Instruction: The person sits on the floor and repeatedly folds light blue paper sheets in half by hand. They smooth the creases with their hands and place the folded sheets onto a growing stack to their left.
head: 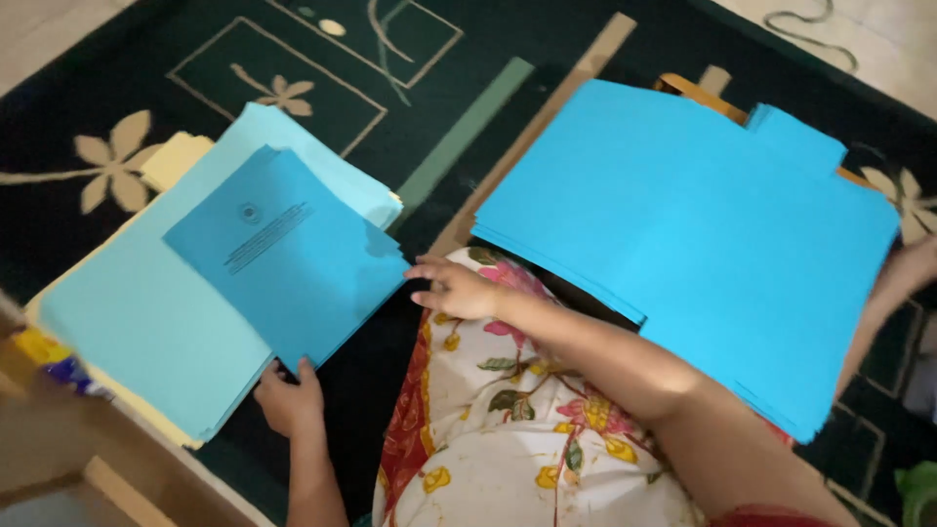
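A darker blue printed sheet [283,254] lies tilted on a stack of pale blue sheets [137,312], which rests on cream paper [176,156]. My left hand [286,398] grips the lower edge of the darker sheet, thumb on top. My right hand [454,288] reaches across my lap, its spread fingertips touching the sheet's right corner. A big stack of bright blue sheets [703,234] lies to the right, partly over my right arm and lap.
I sit on a dark carpet [459,68] with beige flower and line patterns; a floral cloth [498,429] covers my lap. Wooden pieces [88,468] sit at the lower left. Another hand [913,268] shows at the right edge, beside the bright blue stack.
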